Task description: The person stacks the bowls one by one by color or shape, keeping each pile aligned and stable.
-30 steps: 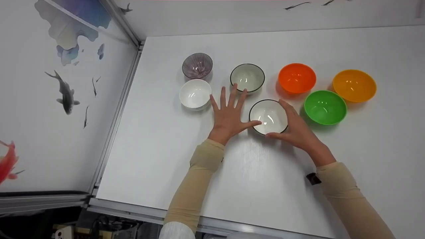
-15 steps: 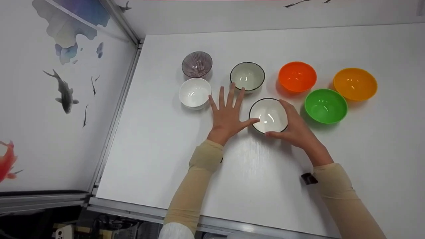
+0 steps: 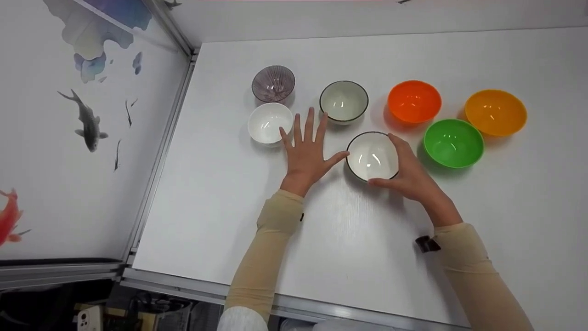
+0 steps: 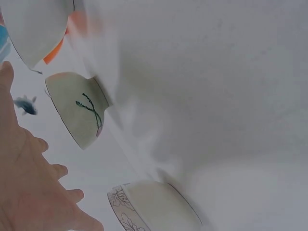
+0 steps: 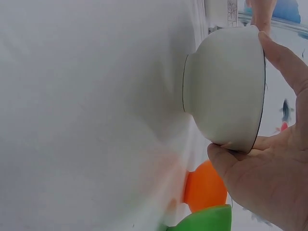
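Note:
In the head view my right hand (image 3: 411,177) holds a white bowl (image 3: 370,161) with a thin dark rim, its thumb at the near edge and its fingers at the far edge. The right wrist view shows the same white bowl (image 5: 228,86) from the side, between thumb and fingers. My left hand (image 3: 305,158) is spread flat, palm down, with its thumb tip right at this bowl's left rim. Its little finger overlaps a plain white bowl (image 3: 268,122). Beyond the fingertips stands a pale dark-rimmed bowl (image 3: 343,102), whose green sprig decoration shows in the left wrist view.
A ribbed purple glass bowl (image 3: 274,83) stands behind the plain white one. On the right are an orange-red bowl (image 3: 414,101), a green bowl (image 3: 454,143) and a yellow-orange bowl (image 3: 496,112). A wall panel (image 3: 92,184) with painted fish borders the white table (image 3: 202,207) at left.
My left hand has shifted left, so its thumb went from over the bowl's inside to its rim. The right hand keeps its hold, and the bowl stays put.

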{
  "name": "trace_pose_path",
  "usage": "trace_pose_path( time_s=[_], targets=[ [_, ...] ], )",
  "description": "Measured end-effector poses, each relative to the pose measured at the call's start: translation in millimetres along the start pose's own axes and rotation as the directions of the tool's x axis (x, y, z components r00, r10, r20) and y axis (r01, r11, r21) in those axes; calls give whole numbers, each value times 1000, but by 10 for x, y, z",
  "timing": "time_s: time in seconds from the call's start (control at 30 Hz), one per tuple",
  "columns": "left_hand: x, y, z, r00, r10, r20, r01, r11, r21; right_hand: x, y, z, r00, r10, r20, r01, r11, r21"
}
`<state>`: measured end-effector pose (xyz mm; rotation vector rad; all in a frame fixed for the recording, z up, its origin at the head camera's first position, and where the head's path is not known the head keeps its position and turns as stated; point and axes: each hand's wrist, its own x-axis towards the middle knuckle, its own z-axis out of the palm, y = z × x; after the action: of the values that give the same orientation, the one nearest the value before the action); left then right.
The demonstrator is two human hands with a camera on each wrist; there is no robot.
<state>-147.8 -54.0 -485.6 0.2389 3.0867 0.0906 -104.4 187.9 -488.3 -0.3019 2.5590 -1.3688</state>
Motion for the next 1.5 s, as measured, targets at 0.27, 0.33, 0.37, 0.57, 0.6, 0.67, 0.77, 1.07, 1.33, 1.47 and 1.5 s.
trace_pose_path(
  time_s=[0.27, 0.33, 0.37, 0.57, 0.6, 0.67, 0.77, 1.07, 1.33, 1.47, 1.5],
  targets=[
    [30, -59, -38, 1000, -10, -4, 10, 1000, 8, 23, -24, -25, 1000, -12, -1, 12, 1000, 10],
    [38, -79, -54, 1000, -13, -5, 13, 1000, 13, 23, -24, -31, 1000, -9, 0, 9, 1000, 7],
    [41, -92, -62, 1000, -16, -6, 16, 1000, 16, 23, -22, -32, 1000, -7, 1, 7, 1000, 6],
    [43, -174, -119, 999, -36, -11, 36, 999, -5, 31, -13, -26, 1000, 3, 10, -3, 1000, -9],
    [43, -185, -129, 999, -39, -12, 38, 999, -15, 33, -11, -25, 1000, 5, 11, -5, 1000, -11],
    [43, -210, -145, 999, -45, -12, 45, 999, -24, 37, -10, -22, 1000, 8, 13, -8, 1000, -13],
    [44, -243, -156, 998, -57, -9, 56, 998, -35, 38, -9, -16, 1000, 16, 18, -15, 1000, -17],
    [35, -329, -162, 997, -81, -6, 80, 995, -58, 15, -17, -18, 999, 16, 30, -16, 1000, -11],
    [29, -403, -180, 994, -105, 7, 105, 992, -67, 12, -7, -8, 999, 18, 29, -17, 1000, -18],
    [28, -449, -173, 993, -121, 10, 121, 990, -72, 10, 9, -2, 1000, 10, 26, -10, 1000, -20],
    [27, -463, -172, 992, -123, 11, 124, 989, -77, 9, 13, 0, 1000, 8, 25, -8, 1000, -19]
  ],
)
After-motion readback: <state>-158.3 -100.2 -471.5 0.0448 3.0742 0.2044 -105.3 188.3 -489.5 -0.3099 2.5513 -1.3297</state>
